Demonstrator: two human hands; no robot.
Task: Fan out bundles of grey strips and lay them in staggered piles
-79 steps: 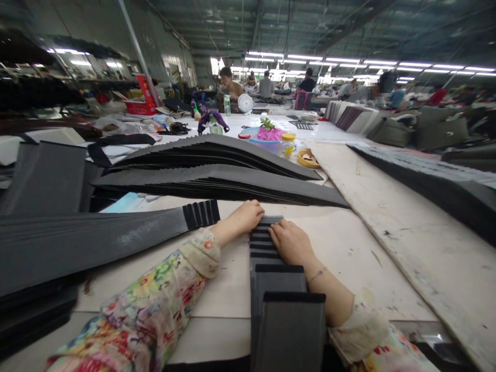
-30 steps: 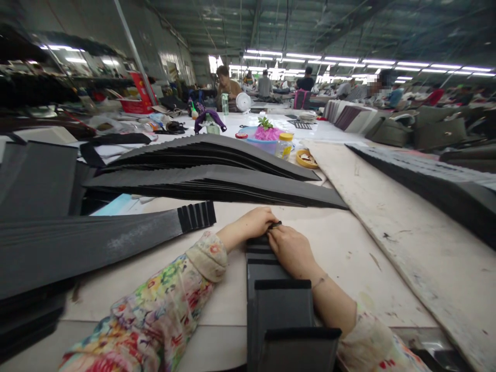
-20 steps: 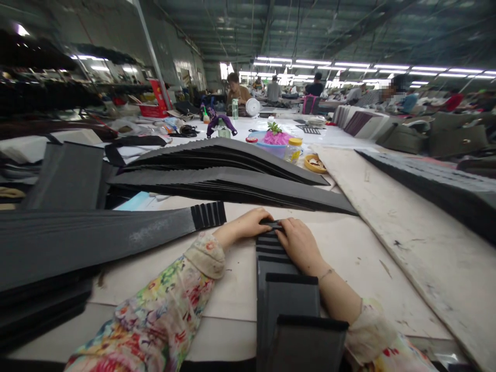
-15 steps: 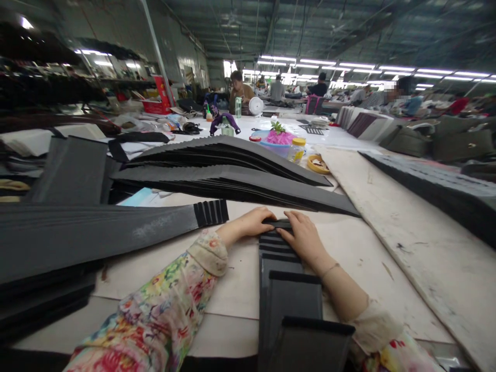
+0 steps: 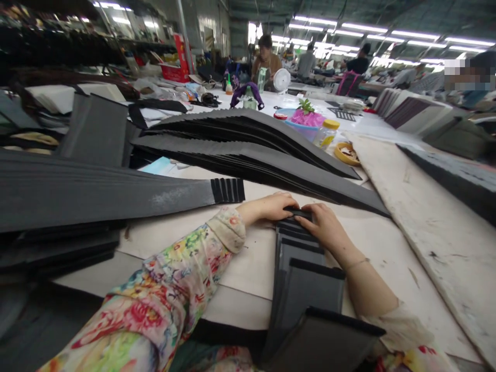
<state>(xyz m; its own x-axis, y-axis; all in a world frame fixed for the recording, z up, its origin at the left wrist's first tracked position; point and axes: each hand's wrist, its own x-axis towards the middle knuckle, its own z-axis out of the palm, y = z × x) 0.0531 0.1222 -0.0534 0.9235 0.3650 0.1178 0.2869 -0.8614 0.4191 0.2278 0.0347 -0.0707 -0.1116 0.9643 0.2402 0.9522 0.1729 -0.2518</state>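
Dark grey fabric-like strips with black end bands (image 5: 310,289) lie overlapping in a staggered row in front of me. At the row's far end, my left hand (image 5: 279,205) is closed on the left corner of the farthest strip's black edge (image 5: 300,213). My right hand (image 5: 324,223) pinches the same edge from the right, thumb on the near side and fingers over the far side. Both thumbs almost meet there. The nearest strip (image 5: 325,336) has its banded end tilted up under my right forearm. What lies beneath my fingers is hidden.
Beyond my hands lie two fanned stacks of long grey strips (image 5: 271,165). Another long stack (image 5: 116,194) reaches in from the left. A pale board (image 5: 426,222) runs along the right. A jar (image 5: 326,134) and yellow dish (image 5: 346,153) stand farther back; people work behind.
The view has turned, so the table's contents sit farther right and higher. Both hands stay on the same far edge, and the nearest strip is tilted more.
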